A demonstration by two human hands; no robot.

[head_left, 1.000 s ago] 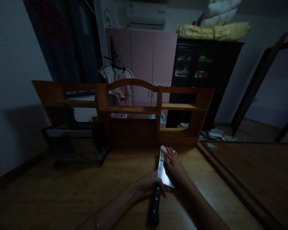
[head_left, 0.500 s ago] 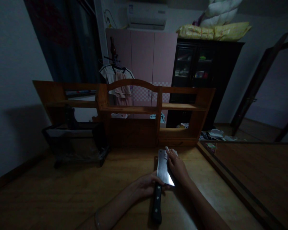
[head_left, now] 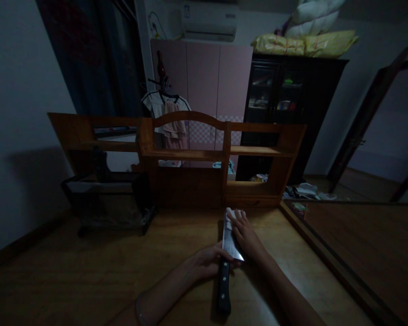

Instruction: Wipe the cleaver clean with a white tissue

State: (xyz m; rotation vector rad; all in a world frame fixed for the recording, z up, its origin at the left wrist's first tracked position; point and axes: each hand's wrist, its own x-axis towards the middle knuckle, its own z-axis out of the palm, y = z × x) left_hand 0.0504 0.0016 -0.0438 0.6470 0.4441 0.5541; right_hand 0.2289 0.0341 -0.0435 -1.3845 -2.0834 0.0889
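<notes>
A cleaver [head_left: 230, 244] with a broad shiny blade and a black riveted handle points away from me over the wooden surface. My left hand [head_left: 211, 261] grips it where blade and handle meet, thumb on top and fingers beneath. Against the far end of the blade, my right hand [head_left: 244, 231] presses a white cloth [head_left: 229, 218], which could also be a tissue. The fingers of that hand lie over the cloth and hide part of it and of the blade.
A wooden shelf unit [head_left: 187, 155] stands along the far edge of the wooden surface [head_left: 122, 271]. At the left sits a dark-framed box-like heater or case [head_left: 105, 201]. A raised wooden edge [head_left: 321, 246] runs along the right. Wardrobes stand farther back.
My right hand has slid the white cloth leftward across the blade's far end, and its fingers now lie flatter. My left hand keeps its grip on the cleaver.
</notes>
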